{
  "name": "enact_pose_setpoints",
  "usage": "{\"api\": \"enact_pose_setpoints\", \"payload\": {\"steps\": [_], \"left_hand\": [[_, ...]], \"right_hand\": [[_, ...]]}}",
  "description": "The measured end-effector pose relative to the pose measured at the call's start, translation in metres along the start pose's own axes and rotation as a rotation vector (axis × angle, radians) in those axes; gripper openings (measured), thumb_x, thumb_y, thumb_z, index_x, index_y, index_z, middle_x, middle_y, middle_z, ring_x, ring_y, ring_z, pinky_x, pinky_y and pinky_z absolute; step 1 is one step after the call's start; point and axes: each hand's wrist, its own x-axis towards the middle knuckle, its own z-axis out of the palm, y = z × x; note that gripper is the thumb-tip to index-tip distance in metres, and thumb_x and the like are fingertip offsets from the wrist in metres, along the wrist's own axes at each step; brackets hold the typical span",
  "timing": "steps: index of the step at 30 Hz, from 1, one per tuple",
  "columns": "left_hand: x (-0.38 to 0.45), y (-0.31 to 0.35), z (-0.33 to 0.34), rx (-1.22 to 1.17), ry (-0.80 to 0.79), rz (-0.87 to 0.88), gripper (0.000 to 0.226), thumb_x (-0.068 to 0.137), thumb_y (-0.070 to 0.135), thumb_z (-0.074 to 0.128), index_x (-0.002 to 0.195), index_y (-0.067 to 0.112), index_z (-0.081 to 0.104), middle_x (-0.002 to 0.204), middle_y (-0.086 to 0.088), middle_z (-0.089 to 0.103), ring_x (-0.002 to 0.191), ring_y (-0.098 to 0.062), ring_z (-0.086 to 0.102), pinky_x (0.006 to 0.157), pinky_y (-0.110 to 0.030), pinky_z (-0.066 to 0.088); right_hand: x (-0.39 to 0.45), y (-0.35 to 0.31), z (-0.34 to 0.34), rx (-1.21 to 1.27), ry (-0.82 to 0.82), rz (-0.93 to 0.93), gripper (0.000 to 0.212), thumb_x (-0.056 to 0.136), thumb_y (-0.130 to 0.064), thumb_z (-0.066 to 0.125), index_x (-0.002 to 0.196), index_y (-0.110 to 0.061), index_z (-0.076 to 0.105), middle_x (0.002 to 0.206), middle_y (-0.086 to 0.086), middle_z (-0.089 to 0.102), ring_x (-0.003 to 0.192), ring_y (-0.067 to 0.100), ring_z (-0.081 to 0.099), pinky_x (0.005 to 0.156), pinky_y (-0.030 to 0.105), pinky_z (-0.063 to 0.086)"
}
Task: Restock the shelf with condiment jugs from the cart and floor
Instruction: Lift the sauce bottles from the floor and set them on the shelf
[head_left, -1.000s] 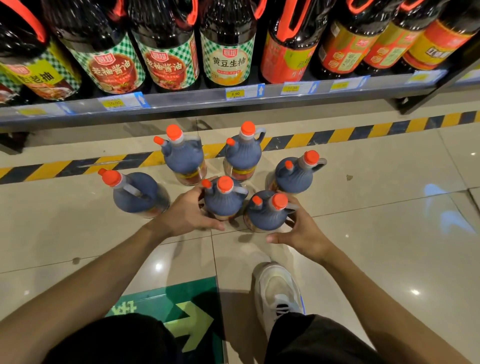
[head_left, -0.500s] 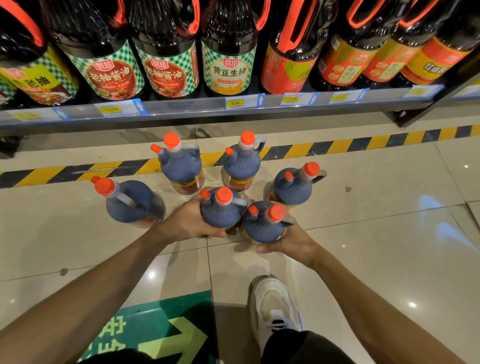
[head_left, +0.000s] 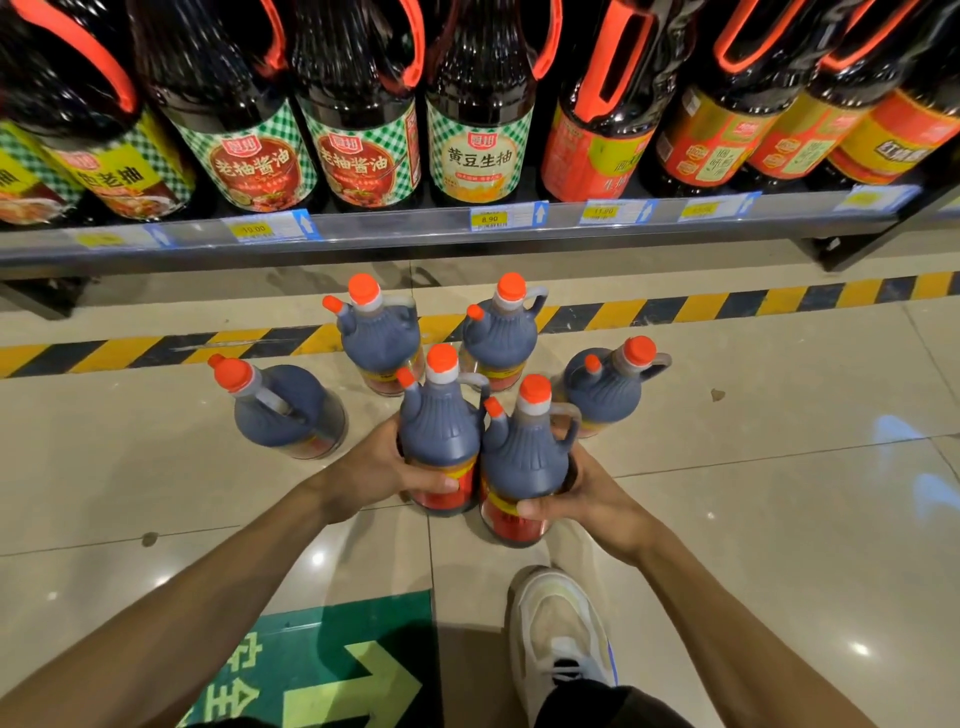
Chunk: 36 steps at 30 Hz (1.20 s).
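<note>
The left hand (head_left: 382, 467) grips one dark jug (head_left: 441, 431) around its lower body, thumb across the red label and fingers (head_left: 389, 431) curled round the far side. The right hand (head_left: 582, 493) grips a second jug (head_left: 524, 457) the same way, thumb on its label. The two held jugs touch each other, upright and tilted slightly, above the tiled floor (head_left: 779, 493). Four more jugs with orange caps stand on the floor just beyond them: one at left (head_left: 285, 405), two near the striped tape (head_left: 379, 338) (head_left: 501, 338), one at right (head_left: 608, 389). Behind them, the shelf (head_left: 415, 234) carries large dark bottles with red handles. A white shoe (head_left: 558, 629) shows below.
</note>
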Motion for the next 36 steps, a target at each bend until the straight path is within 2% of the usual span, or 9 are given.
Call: {"api": "enact_pose_setpoints", "payload": {"steps": [5, 10, 13, 17, 21, 23, 27, 33, 36], "left_hand": [[-0.010, 0.015, 0.000, -0.049, 0.016, 0.009, 0.072, 0.078, 0.002, 0.082, 0.141, 0.021, 0.052, 0.132, 0.001, 0.068, 0.123, -0.020, 0.064, 0.105, -0.046, 0.050], [-0.025, 0.059, -0.001, -0.072, 0.047, 0.112, 0.068, 0.081, 0.003, 0.078, 0.142, 0.018, 0.051, 0.133, -0.004, 0.066, 0.123, -0.023, 0.063, 0.105, -0.047, 0.050], [-0.037, 0.094, -0.005, -0.093, 0.099, 0.172, 0.078, 0.071, 0.023, 0.089, 0.140, 0.019, 0.052, 0.131, -0.004, 0.068, 0.122, -0.024, 0.064, 0.104, -0.050, 0.050], [-0.054, 0.146, -0.009, -0.109, 0.134, 0.211, 0.076, 0.057, 0.029, 0.090, 0.127, 0.023, 0.061, 0.117, -0.001, 0.075, 0.112, -0.018, 0.070, 0.091, -0.039, 0.055], [-0.074, 0.207, -0.012, -0.098, 0.215, 0.316, 0.063, 0.054, 0.024, 0.088, 0.111, 0.027, 0.061, 0.096, 0.013, 0.078, 0.090, -0.002, 0.073, 0.071, -0.016, 0.055], [-0.083, 0.239, -0.013, -0.106, 0.246, 0.350, 0.061, 0.054, 0.020, 0.087, 0.108, 0.026, 0.061, 0.093, 0.013, 0.078, 0.089, -0.003, 0.074, 0.073, -0.018, 0.057], [-0.107, 0.305, -0.015, -0.130, 0.280, 0.423, 0.064, 0.050, 0.040, 0.083, 0.110, 0.027, 0.066, 0.103, 0.001, 0.078, 0.096, -0.014, 0.074, 0.072, -0.026, 0.059], [-0.168, 0.435, -0.007, -0.118, 0.322, 0.477, 0.071, 0.047, 0.038, 0.085, 0.114, 0.024, 0.065, 0.103, 0.001, 0.078, 0.095, -0.013, 0.075, 0.072, -0.023, 0.058], [-0.210, 0.513, -0.001, -0.085, 0.330, 0.448, 0.079, 0.048, 0.040, 0.087, 0.121, 0.024, 0.062, 0.111, 0.002, 0.077, 0.104, -0.016, 0.073, 0.083, -0.031, 0.057]], "right_hand": [[-0.004, -0.020, 0.003, 0.109, 0.007, -0.050, 0.080, 0.076, -0.004, 0.081, 0.147, -0.014, 0.044, 0.140, 0.010, 0.061, 0.130, 0.031, 0.057, 0.111, 0.057, 0.041], [-0.013, -0.066, 0.001, 0.167, 0.035, -0.133, 0.085, 0.067, -0.020, 0.083, 0.143, -0.019, 0.046, 0.134, 0.007, 0.065, 0.125, 0.028, 0.061, 0.101, 0.044, 0.051], [-0.019, -0.103, 0.000, 0.196, 0.066, -0.181, 0.086, 0.062, -0.022, 0.082, 0.141, -0.018, 0.048, 0.129, 0.004, 0.068, 0.121, 0.024, 0.064, 0.093, 0.034, 0.053], [-0.030, -0.159, 0.001, 0.193, 0.090, -0.263, 0.086, 0.062, -0.024, 0.088, 0.139, -0.018, 0.050, 0.123, 0.007, 0.070, 0.109, 0.030, 0.066, 0.085, 0.064, 0.053], [-0.047, -0.223, -0.002, 0.198, 0.084, -0.352, 0.075, 0.069, -0.016, 0.081, 0.137, -0.012, 0.050, 0.114, 0.004, 0.074, 0.105, 0.020, 0.071, 0.081, 0.031, 0.058], [-0.057, -0.259, -0.002, 0.165, 0.067, -0.384, 0.091, 0.058, -0.028, 0.091, 0.137, -0.011, 0.050, 0.117, 0.005, 0.073, 0.107, 0.020, 0.070, 0.083, 0.031, 0.057], [-0.077, -0.328, -0.006, 0.146, 0.057, -0.474, 0.078, 0.057, -0.024, 0.083, 0.130, -0.018, 0.055, 0.112, 0.001, 0.075, 0.104, 0.018, 0.072, 0.081, 0.030, 0.057], [-0.139, -0.451, -0.009, 0.163, 0.070, -0.523, 0.072, 0.064, -0.022, 0.079, 0.133, -0.017, 0.057, 0.121, 0.008, 0.072, 0.110, 0.024, 0.070, 0.083, 0.031, 0.057], [-0.185, -0.528, -0.010, 0.161, 0.052, -0.514, 0.077, 0.062, -0.025, 0.081, 0.134, -0.018, 0.056, 0.123, 0.009, 0.072, 0.112, 0.025, 0.069, 0.084, 0.032, 0.058]]}}
